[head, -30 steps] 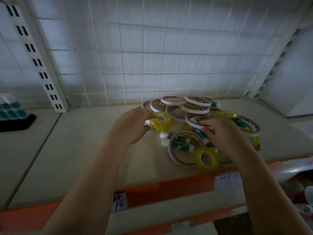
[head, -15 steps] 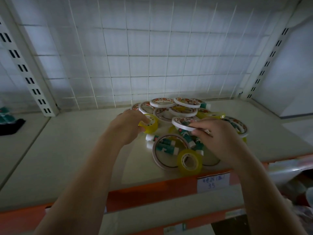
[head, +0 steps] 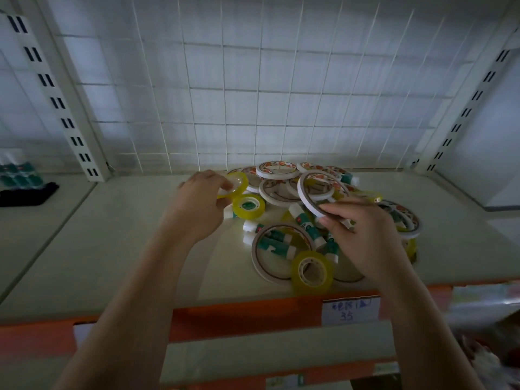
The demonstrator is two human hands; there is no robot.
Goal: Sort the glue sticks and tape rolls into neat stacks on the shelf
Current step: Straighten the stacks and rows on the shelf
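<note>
Tape rolls (head: 281,192) and glue sticks (head: 305,223) heaped in one mixed pile, right of centre on shelf (head: 112,235), against wire grid back (head: 253,94). No stacks begun yet, by the look of it. Right hand (head: 363,235) pinching thin white tape ring (head: 318,192) at its near rim, ring tilted up clear of pile. Left hand (head: 201,204) curled round small yellow tape roll (head: 235,185), lifted; second yellow roll (head: 249,205) just beside it. Best plan, probably: lift straight up, carry to bare shelf on left, lay flat, keep like with like. Hazards: rings overlapping, glue sticks lying inside large ring (head: 281,249), yellow roll (head: 312,271) standing on edge near front lip, apt to roll. Price label (head: 350,311) on orange edge. Dark tray (head: 25,190) of green items far left.
</note>
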